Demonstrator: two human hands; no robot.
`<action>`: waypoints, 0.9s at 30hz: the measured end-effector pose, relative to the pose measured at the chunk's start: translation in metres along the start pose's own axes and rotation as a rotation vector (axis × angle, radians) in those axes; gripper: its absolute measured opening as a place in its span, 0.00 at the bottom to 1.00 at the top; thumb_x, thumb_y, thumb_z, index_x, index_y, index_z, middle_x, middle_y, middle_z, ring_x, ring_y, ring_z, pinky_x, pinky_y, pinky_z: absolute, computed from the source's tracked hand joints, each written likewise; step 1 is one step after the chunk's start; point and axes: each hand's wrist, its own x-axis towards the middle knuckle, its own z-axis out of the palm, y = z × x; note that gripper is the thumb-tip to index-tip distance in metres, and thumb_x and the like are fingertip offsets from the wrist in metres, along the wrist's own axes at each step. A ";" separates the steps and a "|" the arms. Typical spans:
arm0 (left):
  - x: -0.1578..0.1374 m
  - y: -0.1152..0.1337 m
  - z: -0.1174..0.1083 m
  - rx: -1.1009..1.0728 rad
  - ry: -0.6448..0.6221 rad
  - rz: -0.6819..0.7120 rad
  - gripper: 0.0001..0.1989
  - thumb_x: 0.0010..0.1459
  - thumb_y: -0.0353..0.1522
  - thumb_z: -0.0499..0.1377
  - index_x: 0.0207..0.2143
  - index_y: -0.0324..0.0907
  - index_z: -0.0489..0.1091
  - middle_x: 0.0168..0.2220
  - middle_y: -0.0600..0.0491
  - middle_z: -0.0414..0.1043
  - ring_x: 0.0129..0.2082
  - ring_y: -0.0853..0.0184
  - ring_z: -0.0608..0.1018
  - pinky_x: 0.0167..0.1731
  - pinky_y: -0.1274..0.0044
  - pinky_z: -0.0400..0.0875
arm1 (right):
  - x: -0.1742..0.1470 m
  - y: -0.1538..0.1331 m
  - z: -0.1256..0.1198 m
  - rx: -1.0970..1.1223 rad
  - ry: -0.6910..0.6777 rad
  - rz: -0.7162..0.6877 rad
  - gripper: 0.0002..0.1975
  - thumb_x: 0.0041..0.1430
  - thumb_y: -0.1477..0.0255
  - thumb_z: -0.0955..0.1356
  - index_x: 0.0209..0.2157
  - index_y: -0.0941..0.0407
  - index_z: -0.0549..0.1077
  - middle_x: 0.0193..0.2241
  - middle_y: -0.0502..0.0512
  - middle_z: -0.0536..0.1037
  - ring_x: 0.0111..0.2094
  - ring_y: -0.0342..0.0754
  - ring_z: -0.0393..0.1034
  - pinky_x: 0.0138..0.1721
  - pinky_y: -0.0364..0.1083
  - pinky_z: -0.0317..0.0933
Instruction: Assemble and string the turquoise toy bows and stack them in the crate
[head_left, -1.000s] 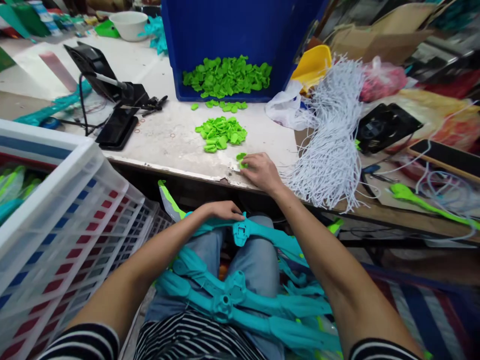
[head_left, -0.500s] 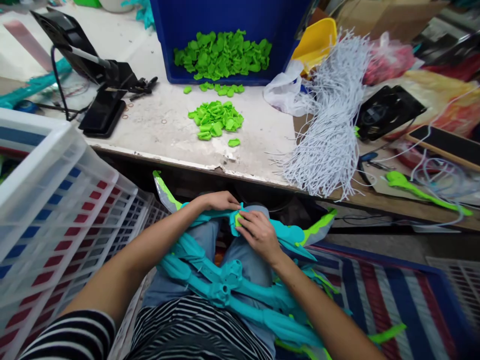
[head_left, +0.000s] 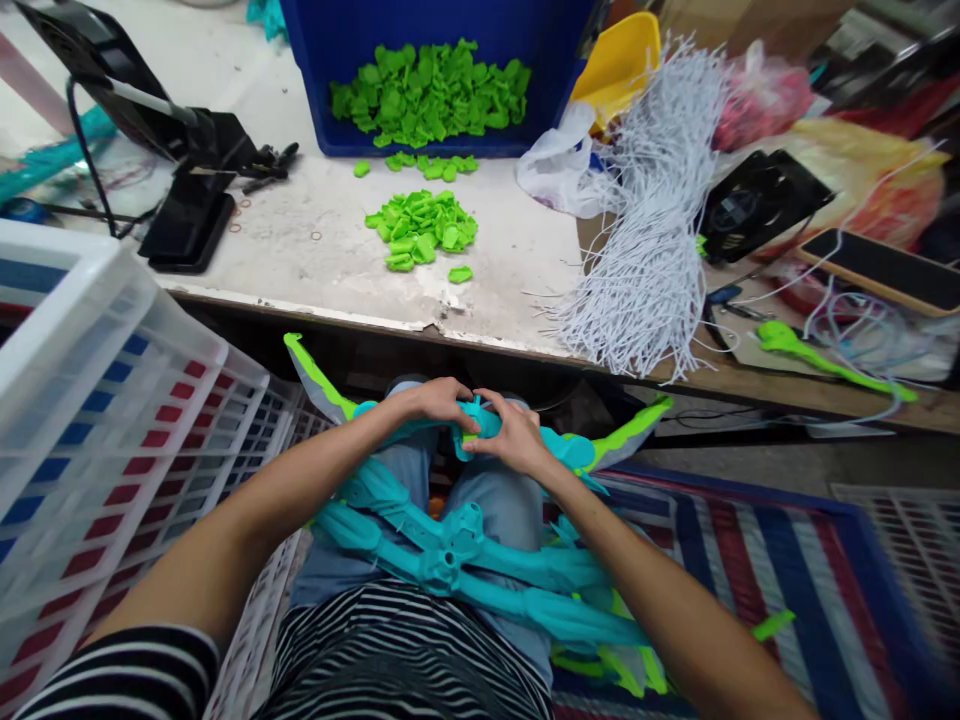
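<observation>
A turquoise plastic toy bow (head_left: 562,447) with lime-green and grey tips lies across my knees, close to the table edge. My left hand (head_left: 444,401) is closed on its middle part from the left, thumb pressed against it. From the right, my right hand (head_left: 517,437) grips the same middle part between thumb and fingers. A small green plastic piece (head_left: 469,437) shows at the bow's centre between the hands, partly covered by fingers. Nearer my body, more turquoise bows (head_left: 442,560) rest on my lap.
On the table (head_left: 322,290) sits a pile of green pieces (head_left: 424,228), before a blue bin (head_left: 315,100) holding more. White cords (head_left: 637,270) hang over the edge. A white basket (head_left: 172,350) stands left. Phones and a small fan (head_left: 757,205) lie about.
My right fingers have shifted from the green piece to around the bow's middle, and my left thumb has come in against it. The whole view has shifted slightly.
</observation>
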 end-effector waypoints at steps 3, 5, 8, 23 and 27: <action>-0.004 0.005 0.001 0.116 0.041 -0.009 0.21 0.39 0.42 0.66 0.34 0.37 0.72 0.24 0.58 0.66 0.26 0.69 0.68 0.24 0.80 0.55 | -0.006 -0.006 0.004 -0.006 0.103 -0.027 0.35 0.43 0.62 0.75 0.54 0.50 0.65 0.45 0.59 0.76 0.46 0.60 0.70 0.44 0.58 0.59; -0.006 0.008 0.002 0.192 0.051 -0.012 0.23 0.41 0.41 0.66 0.39 0.38 0.73 0.27 0.57 0.70 0.28 0.67 0.70 0.25 0.80 0.57 | -0.011 -0.010 0.009 -0.005 0.135 -0.034 0.35 0.44 0.63 0.75 0.54 0.51 0.65 0.46 0.60 0.76 0.46 0.61 0.69 0.44 0.58 0.59; -0.013 0.012 0.005 0.308 0.034 -0.010 0.24 0.47 0.42 0.64 0.44 0.39 0.72 0.31 0.53 0.73 0.30 0.64 0.74 0.27 0.79 0.60 | -0.018 -0.013 0.012 -0.026 0.128 -0.061 0.37 0.43 0.65 0.75 0.56 0.52 0.64 0.47 0.62 0.75 0.47 0.62 0.69 0.44 0.59 0.60; -0.058 -0.019 0.045 0.880 0.555 0.204 0.21 0.64 0.27 0.46 0.56 0.53 0.64 0.48 0.45 0.66 0.41 0.62 0.71 0.42 0.69 0.66 | 0.100 -0.075 -0.093 -0.213 -0.017 -0.088 0.16 0.59 0.60 0.65 0.35 0.56 0.78 0.27 0.56 0.78 0.32 0.51 0.72 0.33 0.45 0.61; -0.059 -0.032 0.056 0.840 0.479 0.355 0.19 0.61 0.33 0.55 0.54 0.51 0.66 0.53 0.43 0.62 0.43 0.58 0.70 0.41 0.67 0.69 | 0.146 -0.092 -0.087 -0.378 0.399 0.011 0.21 0.63 0.61 0.62 0.51 0.58 0.72 0.44 0.66 0.74 0.47 0.58 0.65 0.43 0.51 0.59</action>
